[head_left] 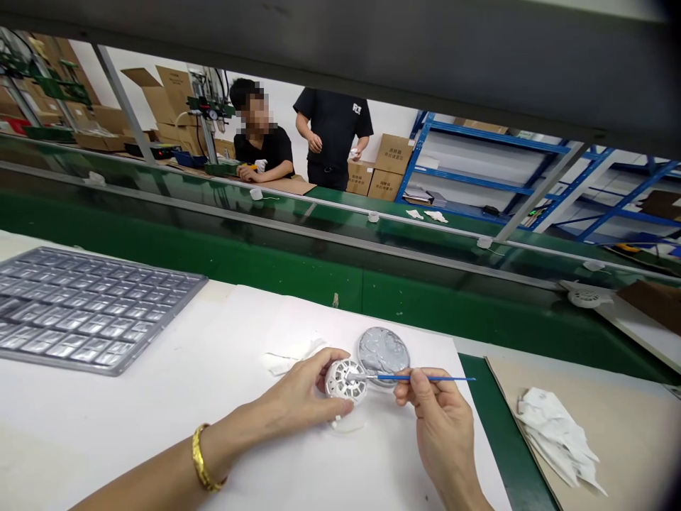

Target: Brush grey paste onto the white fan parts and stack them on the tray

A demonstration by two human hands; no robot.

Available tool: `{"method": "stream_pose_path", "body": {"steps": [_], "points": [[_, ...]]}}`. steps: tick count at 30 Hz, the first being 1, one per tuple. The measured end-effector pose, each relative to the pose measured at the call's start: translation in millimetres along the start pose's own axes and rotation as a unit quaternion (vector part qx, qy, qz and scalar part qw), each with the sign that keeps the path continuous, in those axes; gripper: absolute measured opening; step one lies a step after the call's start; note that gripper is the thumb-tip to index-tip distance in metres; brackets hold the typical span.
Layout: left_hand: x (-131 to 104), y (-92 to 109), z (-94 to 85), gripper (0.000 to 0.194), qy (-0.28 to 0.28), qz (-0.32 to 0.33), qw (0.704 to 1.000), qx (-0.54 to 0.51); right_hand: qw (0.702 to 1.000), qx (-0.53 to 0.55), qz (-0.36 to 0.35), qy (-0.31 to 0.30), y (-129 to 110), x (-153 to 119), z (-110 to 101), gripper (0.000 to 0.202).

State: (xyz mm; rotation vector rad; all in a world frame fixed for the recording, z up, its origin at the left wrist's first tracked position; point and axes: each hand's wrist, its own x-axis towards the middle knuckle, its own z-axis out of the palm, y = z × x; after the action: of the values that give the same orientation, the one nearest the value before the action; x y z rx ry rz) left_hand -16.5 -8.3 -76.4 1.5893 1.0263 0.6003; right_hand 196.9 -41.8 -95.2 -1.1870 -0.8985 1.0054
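Note:
A round white slotted plastic housing [345,387] is gripped at its rim by the thumb and fingers of my left hand [311,390], low over the white sheet. My right hand [439,411] pinches a thin blue-handled brush [447,378]. The brush tip is at the middle of the housing; whether it touches the surface I cannot tell. Just behind stands a round shallow container of grey paste [383,349], with the brush handle crossing its front edge. A pale thin wire or strip lies beneath the housing, near my left thumb.
A clear compartment tray [96,305] lies at the left. Crumpled white tissue [558,436] rests on brown cardboard at the right. Beyond the table runs a green conveyor [298,262] with small white parts. Two people [335,135] are behind it, near cartons and blue shelves [489,167].

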Motion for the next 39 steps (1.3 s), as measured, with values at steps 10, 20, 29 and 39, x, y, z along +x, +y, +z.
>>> {"method": "stream_pose_path", "body": {"steps": [10,20,29,39], "points": [[-0.5,-0.7,-1.5,0.049,-0.006,0.002,1.000,-0.009,0.991,-0.067,-0.120,-0.009,-8.8,-8.3,3.2,0.015],[-0.6,2.1,-4.4,0.051,-0.021,-0.003,0.999,-0.043,0.974,-0.066,-0.209,-0.063,-8.2,-4.8,0.0,0.004],[-1.3,3.9,-5.8,0.052,-0.026,-0.009,0.998,-0.061,0.979,-0.036,-0.197,-0.036,-11.8,-6.3,-1.1,0.004],[-6.1,3.7,-5.1,0.058,-0.018,-0.002,0.994,-0.104,0.993,0.100,-0.063,0.027,-7.0,1.5,-4.5,0.018]]}}
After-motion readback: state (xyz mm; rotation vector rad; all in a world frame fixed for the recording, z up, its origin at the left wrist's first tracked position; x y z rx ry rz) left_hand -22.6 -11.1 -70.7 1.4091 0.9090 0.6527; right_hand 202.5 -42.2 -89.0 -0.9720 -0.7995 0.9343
